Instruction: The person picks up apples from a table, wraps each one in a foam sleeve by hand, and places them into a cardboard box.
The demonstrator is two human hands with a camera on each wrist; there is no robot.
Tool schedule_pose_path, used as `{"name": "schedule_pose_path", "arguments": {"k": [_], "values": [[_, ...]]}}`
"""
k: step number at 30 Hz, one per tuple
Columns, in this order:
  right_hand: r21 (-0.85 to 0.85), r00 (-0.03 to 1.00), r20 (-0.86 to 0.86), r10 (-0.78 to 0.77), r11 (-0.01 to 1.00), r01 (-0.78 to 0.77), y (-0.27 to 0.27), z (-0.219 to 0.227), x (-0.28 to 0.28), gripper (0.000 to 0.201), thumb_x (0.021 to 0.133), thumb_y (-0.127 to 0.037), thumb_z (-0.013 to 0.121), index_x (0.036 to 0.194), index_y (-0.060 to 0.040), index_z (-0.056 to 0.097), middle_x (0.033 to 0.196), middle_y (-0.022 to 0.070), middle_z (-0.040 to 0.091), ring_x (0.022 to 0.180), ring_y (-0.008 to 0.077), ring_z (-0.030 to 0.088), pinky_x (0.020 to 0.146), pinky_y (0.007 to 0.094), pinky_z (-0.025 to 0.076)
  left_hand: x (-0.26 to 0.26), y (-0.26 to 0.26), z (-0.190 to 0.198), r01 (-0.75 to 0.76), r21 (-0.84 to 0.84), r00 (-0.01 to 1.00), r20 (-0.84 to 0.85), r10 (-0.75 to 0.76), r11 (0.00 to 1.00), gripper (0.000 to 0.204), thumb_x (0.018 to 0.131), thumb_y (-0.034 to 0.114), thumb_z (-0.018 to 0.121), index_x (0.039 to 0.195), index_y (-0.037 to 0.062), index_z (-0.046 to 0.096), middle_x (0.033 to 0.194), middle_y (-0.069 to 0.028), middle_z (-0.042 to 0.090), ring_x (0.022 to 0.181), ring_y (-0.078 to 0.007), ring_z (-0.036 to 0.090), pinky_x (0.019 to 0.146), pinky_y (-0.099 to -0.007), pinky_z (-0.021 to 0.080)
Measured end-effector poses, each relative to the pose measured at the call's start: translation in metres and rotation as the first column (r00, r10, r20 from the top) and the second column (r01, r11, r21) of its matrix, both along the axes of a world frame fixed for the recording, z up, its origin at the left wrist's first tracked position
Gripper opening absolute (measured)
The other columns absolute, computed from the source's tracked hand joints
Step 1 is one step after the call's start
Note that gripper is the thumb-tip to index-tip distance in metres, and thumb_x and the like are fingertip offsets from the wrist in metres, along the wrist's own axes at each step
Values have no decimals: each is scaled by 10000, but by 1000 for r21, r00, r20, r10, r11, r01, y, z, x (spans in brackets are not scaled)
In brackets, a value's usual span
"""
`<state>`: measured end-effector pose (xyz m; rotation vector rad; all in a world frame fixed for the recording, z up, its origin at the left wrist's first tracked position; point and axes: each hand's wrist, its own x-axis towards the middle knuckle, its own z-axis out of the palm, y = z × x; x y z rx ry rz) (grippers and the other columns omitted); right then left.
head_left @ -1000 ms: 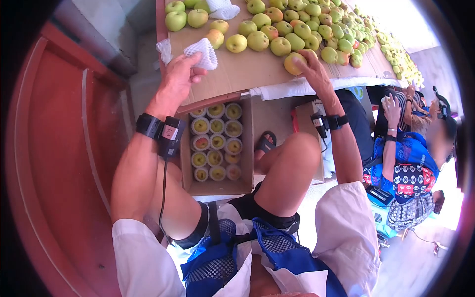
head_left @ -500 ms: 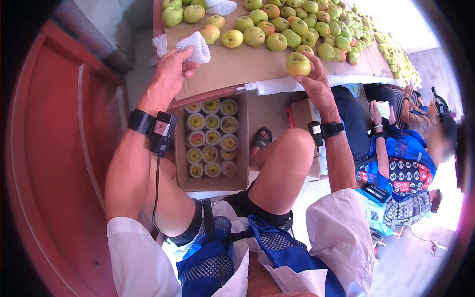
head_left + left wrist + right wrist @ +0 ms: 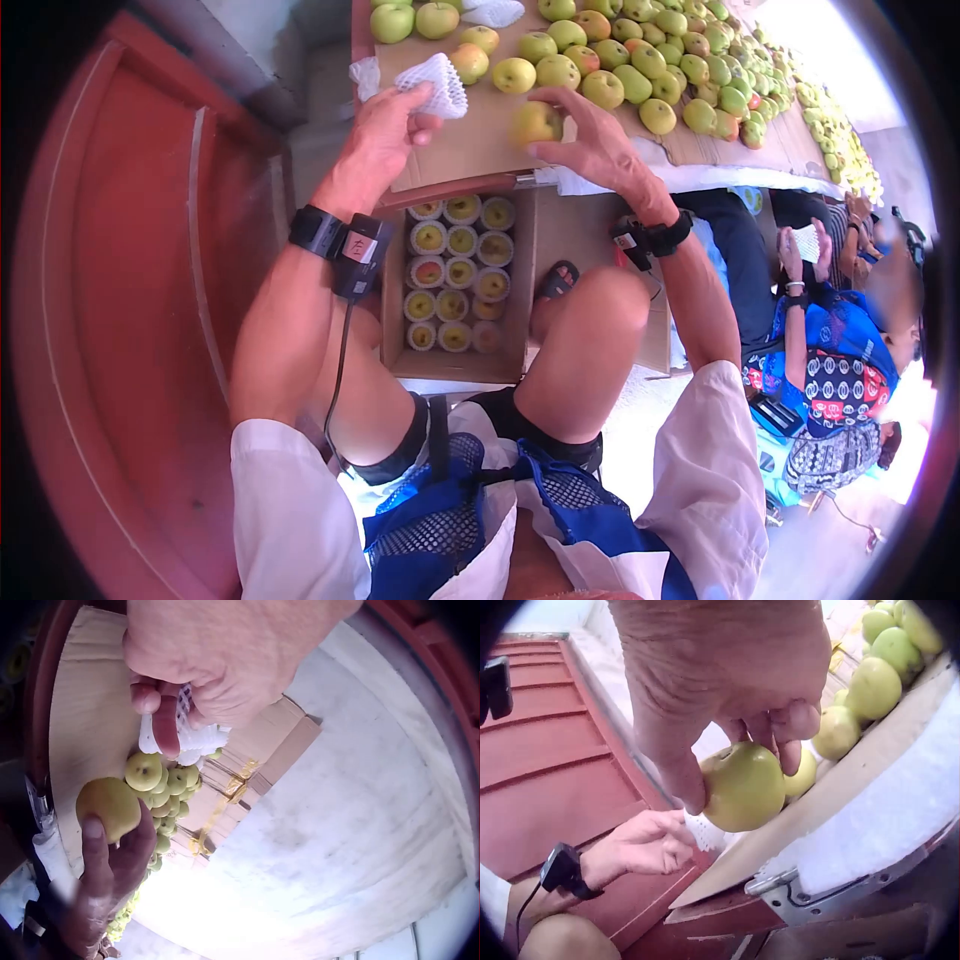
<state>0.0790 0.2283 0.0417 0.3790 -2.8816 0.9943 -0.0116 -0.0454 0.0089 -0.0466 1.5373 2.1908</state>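
Observation:
My right hand [image 3: 570, 135] grips a yellow-green apple [image 3: 537, 122] just above the cardboard-covered table [image 3: 480, 150]; the right wrist view shows the same apple [image 3: 742, 786] pinched between thumb and fingers. My left hand [image 3: 385, 135] holds a white foam net sleeve [image 3: 438, 82] a short way left of the apple. That sleeve [image 3: 187, 735] shows under the curled left fingers in the left wrist view, with the apple [image 3: 109, 808] below it.
Many loose green and yellow apples [image 3: 640, 70] cover the table's far side. An open cardboard box [image 3: 455, 370] with several sleeved apples [image 3: 455, 275] sits on the floor between my knees. A seated person [image 3: 830, 330] is at the right. A red door [image 3: 120, 300] stands left.
My right hand lifted an apple off the pile and carried it left toward my left hand. The left hand kept hold of the foam sleeve.

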Motion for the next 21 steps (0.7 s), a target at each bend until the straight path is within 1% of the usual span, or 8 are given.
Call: {"name": "schedule_pose_path", "arguments": {"k": [2,3,9,12,15,17,18,21], "values": [[96,995,-87,37,995,-29,-16,-3,-7,618,813,-403,788,1313,-102,585,1236,133,645,1160,322,616,963,418,495,2,-2,5,-17,39,1000,16,16,999,189,998,169,671,1135,43,639,971,-29,678,701,-97,587,569,-241,418],[150,985,-156,81,987,-57,-25,-14,-12,623,818,-420,784,1329,-129,577,1253,122,636,1195,332,597,988,436,494,2,-7,5,-21,47,1000,14,21,999,192,998,172,670,1138,43,639,976,-29,680,702,-99,587,570,-243,420],[88,989,-143,48,996,-36,-27,-32,-11,713,808,-382,802,1421,-169,506,1290,135,618,1241,349,566,1017,450,483,0,-11,5,-15,127,1000,22,12,992,206,996,177,669,1153,46,638,995,-32,692,704,-112,585,577,-251,422],[90,982,-173,83,994,-68,-27,-32,-10,761,798,-369,814,1449,-156,482,1314,160,609,1247,368,557,1020,459,482,1,-10,10,10,191,999,48,-20,981,221,994,184,667,1165,49,635,999,-36,697,703,-119,581,583,-252,419],[86,972,-220,83,994,-65,-24,-36,-9,782,810,-378,814,1467,-134,466,1348,163,601,1219,340,593,1023,448,483,4,-10,20,56,267,995,67,-77,962,239,992,190,658,1178,43,630,1006,-50,699,691,-125,580,579,-259,417],[-86,994,-95,55,994,-63,-16,-30,-3,757,836,-360,806,1470,-123,467,1333,139,621,1191,288,618,1000,422,490,6,-10,25,88,313,991,68,-115,946,257,986,185,653,1188,28,626,1016,-70,702,670,-131,590,568,-269,424],[-169,998,-30,50,984,-55,-13,-25,1,744,849,-351,802,1471,-117,468,1326,127,631,1178,262,631,989,409,493,9,-9,28,131,338,987,39,-153,932,260,996,197,635,1194,28,623,1024,-66,700,655,-123,560,581,-264,413],[-342,996,-42,-76,938,57,1,-7,7,594,946,-376,708,1431,-82,531,1276,87,669,1150,195,639,938,365,495,15,-7,34,267,397,962,-61,-264,878,278,1021,226,590,1208,23,616,1048,-64,694,608,-102,484,611,-256,389]]}}
